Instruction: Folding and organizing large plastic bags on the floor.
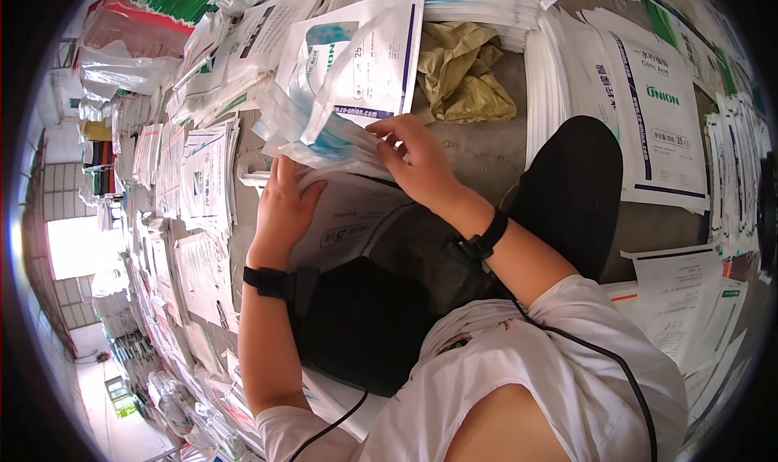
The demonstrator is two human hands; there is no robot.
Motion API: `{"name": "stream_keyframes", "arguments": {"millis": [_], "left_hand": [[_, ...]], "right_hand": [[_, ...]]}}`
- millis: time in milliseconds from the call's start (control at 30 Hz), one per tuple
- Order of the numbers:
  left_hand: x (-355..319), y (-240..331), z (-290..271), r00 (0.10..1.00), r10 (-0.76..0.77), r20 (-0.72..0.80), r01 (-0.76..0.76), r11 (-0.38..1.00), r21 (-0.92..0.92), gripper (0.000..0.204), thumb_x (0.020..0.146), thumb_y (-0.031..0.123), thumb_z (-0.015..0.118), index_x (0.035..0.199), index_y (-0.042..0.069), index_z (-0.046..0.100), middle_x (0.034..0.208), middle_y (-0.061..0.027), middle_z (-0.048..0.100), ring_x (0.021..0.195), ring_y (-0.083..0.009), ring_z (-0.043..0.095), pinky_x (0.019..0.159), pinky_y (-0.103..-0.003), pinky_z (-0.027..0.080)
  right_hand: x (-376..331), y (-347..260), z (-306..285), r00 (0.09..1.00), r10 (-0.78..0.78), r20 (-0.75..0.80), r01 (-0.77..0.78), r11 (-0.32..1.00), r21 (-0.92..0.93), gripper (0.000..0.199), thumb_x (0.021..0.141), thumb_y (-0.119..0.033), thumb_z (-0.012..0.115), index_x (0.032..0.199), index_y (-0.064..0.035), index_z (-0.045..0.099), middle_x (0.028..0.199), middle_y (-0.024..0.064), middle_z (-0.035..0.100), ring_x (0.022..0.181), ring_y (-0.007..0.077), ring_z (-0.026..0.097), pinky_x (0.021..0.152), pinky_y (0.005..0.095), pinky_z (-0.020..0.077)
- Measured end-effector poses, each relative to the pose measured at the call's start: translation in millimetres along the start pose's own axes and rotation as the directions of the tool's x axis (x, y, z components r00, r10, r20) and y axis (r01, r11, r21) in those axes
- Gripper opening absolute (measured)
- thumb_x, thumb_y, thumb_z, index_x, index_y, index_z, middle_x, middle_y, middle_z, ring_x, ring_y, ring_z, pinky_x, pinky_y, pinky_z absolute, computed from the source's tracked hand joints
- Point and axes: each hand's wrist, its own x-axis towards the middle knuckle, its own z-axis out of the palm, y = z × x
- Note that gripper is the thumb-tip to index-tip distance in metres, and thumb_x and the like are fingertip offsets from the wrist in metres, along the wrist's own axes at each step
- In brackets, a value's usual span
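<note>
In front of me a bunched white-and-blue plastic sack (324, 142), creased and partly see-through, lies over the lower part of a stack of flat printed white sacks (381, 65). My right hand (417, 162) has its fingers curled round the right edge of the bunched sack. On the near left edge rests my left hand (288, 203), its fingers bent against the plastic and the thumb apart; the fingertips are partly hidden. Below the hands, another white sack (344, 219) with upside-down print hangs down between my legs.
Crumpled brown-yellow wrapping (462, 73) lies on the floor beyond my right hand. Stacks of flat white sacks (660, 109) stand to the right, and more piles (203, 174) line the left. My dark-clad knee (571, 190) is beside the right forearm. Black cables (600, 348) run from both wristbands.
</note>
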Motion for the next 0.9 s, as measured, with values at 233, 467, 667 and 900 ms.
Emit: {"name": "stream_keyframes", "arguments": {"millis": [233, 467, 667, 900], "left_hand": [[2, -4, -2, 0.999, -0.023, 0.034, 0.024, 0.999, -0.036, 0.052, 0.083, 0.014, 0.073, 0.128, 0.009, 0.049, 0.121, -0.0174, 0.057, 0.106, -0.0446, 0.059, 0.084, -0.049, 0.05], [0, -1, -1, 0.997, -0.06, 0.053, 0.064, 0.995, -0.076, 0.057, 0.08, 0.015, 0.076, 0.131, 0.011, 0.049, 0.123, -0.0157, 0.058, 0.109, -0.0429, 0.059, 0.086, -0.047, 0.05], [-1, 5, -5, 0.998, -0.056, 0.003, 0.056, 0.996, -0.066, 0.057, 0.079, 0.016, 0.077, 0.13, 0.011, 0.051, 0.123, -0.0152, 0.058, 0.11, -0.0413, 0.058, 0.088, -0.046, 0.05], [4, -1, -9, 0.99, -0.022, 0.136, 0.025, 0.999, -0.022, 0.039, 0.082, 0.018, 0.072, 0.119, 0.009, 0.062, 0.12, -0.0143, 0.059, 0.109, -0.0392, 0.059, 0.089, -0.045, 0.049]], "right_hand": [[-1, -5, -4, 1.0, 0.007, 0.001, -0.007, 0.999, 0.047, 0.02, 0.091, -0.005, 0.059, 0.11, -0.0054, 0.065, 0.107, 0.0087, 0.058, 0.087, 0.0185, 0.06, 0.072, 0.0297, 0.0496], [-2, 3, -2, 0.98, -0.199, -0.021, 0.195, 0.973, -0.121, 0.017, 0.09, -0.016, 0.063, 0.102, -0.0046, 0.068, 0.108, 0.0114, 0.057, 0.096, 0.0283, 0.056, 0.083, 0.0379, 0.0462], [-14, -1, -3, 0.968, -0.249, 0.02, 0.249, 0.956, -0.156, 0.016, 0.088, -0.014, 0.065, 0.101, -0.0064, 0.069, 0.109, 0.0095, 0.058, 0.096, 0.0286, 0.056, 0.084, 0.0415, 0.0439], [-28, -17, 3, 0.948, -0.316, -0.03, 0.294, 0.909, -0.295, 0.023, 0.086, -0.003, 0.064, 0.108, -0.0057, 0.069, 0.104, 0.0102, 0.059, 0.091, 0.0272, 0.058, 0.078, 0.0364, 0.0476]]}}
